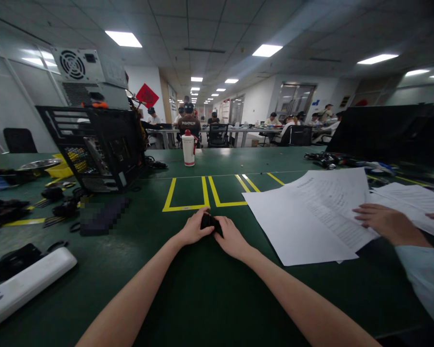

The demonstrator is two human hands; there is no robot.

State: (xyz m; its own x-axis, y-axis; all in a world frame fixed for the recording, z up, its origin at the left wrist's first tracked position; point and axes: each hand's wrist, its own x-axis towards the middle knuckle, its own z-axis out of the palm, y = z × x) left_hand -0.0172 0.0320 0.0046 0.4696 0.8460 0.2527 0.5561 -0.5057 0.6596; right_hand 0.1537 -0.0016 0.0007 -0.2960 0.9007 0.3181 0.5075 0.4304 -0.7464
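A small black object [209, 221] rests on the green table [217, 308] between my hands; its kind is too dark and small to make out. My left hand [194, 228] curls around its left side, with the thumb along the near edge. From the right, my right hand [232, 237] closes on the same object, fingers bent over it. Both hands lie low on the tabletop, just in front of yellow tape outlines [186, 208]. Printed paper sheets [311, 217] spread out to the right of my right hand.
A co-worker's hand [390, 222] touches the papers at the right. Left stand an open black computer case [104, 149] and a power supply [83, 67]; a white power strip [29, 284] lies nearer. A white tumbler [188, 150] stands behind the tape; a dark monitor [386, 135] is far right.
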